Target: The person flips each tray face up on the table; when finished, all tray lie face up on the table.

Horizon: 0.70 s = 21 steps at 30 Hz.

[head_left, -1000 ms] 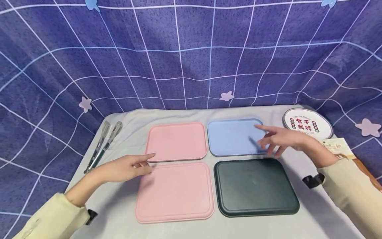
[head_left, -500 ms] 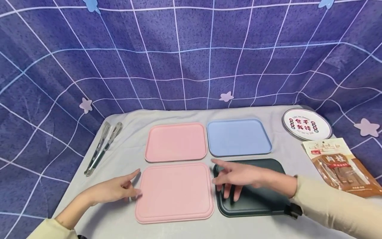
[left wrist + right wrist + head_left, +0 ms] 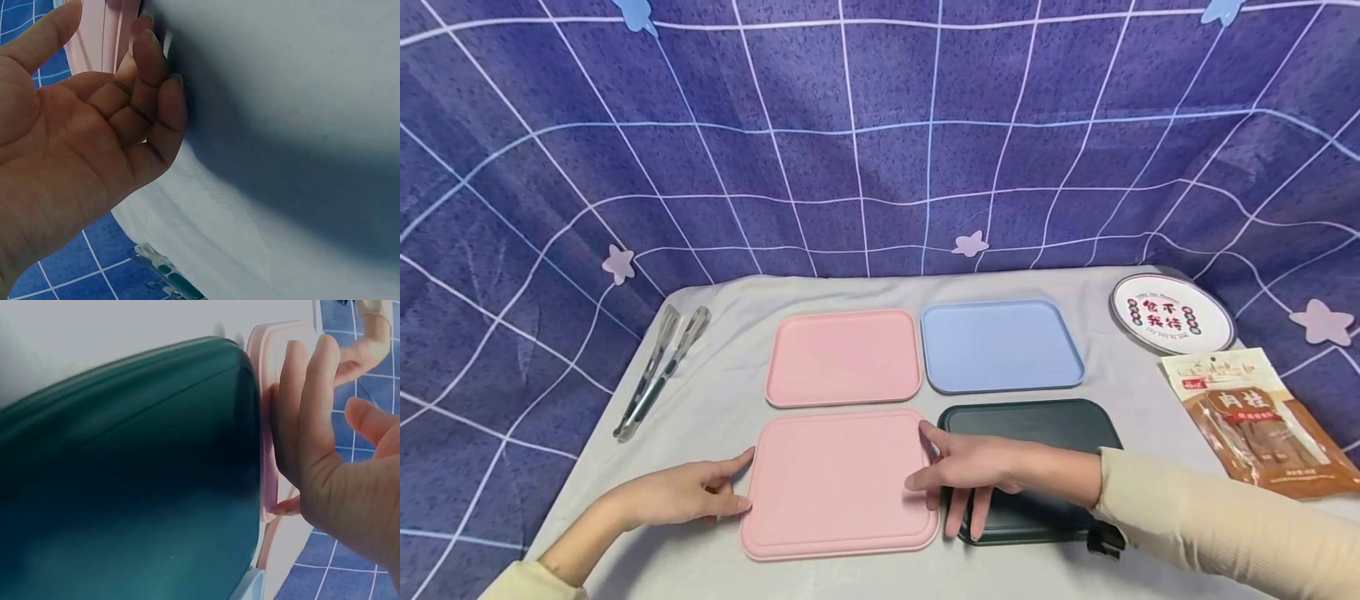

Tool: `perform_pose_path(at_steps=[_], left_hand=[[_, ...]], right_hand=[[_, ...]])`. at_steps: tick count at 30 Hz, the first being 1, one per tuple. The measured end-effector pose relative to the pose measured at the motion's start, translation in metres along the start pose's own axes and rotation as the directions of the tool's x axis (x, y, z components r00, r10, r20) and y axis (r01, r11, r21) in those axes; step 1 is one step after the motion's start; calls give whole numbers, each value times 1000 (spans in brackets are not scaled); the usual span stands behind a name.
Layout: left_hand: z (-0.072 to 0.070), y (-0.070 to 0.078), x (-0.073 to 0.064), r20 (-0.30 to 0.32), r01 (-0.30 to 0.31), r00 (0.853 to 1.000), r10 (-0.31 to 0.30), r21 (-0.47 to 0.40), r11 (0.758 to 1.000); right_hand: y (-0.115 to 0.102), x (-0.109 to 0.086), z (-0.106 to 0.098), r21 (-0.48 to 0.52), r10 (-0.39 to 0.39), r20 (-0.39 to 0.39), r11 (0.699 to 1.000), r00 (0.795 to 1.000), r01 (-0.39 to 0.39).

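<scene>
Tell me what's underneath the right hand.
In the head view, the right hand overlaps the right edge of the near pink tray and the left part of the dark green tray. Whatever the hand covers there cannot be seen.

I count four trays [image 3: 838,475], one left hand [image 3: 673,493], one right hand [image 3: 973,462], one pair of tongs [image 3: 653,392], one lettered disc [image 3: 1176,310], one packet [image 3: 1262,429].

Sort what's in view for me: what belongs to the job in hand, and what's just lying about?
Part of the job, it seems:
front pink tray
left hand, at its left edge
right hand, at its right edge

Apparently just lying about:
back pink tray
blue tray
dark green tray
tongs
plate
packet
</scene>
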<state>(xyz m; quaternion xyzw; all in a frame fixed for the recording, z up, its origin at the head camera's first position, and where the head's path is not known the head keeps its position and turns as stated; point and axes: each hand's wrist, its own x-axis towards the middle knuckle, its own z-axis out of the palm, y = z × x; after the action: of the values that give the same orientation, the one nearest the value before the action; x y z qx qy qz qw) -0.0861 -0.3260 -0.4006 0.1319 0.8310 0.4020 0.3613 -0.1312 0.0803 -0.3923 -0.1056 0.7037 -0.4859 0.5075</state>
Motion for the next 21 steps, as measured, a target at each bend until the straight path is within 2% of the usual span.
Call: perform_pose_path(at_steps=[5,12,21], left_hand=[[0,0,0,13,1,1000,-1,-3,1000],[-1,-2,-3,34,16,999,-14,-56,998],[2,-10,-5,20,-30,999,31,-40,999]], right_hand=[[-3,2,-3,-14,24,-9,1000,1000,-24],[-2,5,-5,-15,26,-19,1000,999,-26],[-9,9,0,-158,42,-86,986,995,-55]])
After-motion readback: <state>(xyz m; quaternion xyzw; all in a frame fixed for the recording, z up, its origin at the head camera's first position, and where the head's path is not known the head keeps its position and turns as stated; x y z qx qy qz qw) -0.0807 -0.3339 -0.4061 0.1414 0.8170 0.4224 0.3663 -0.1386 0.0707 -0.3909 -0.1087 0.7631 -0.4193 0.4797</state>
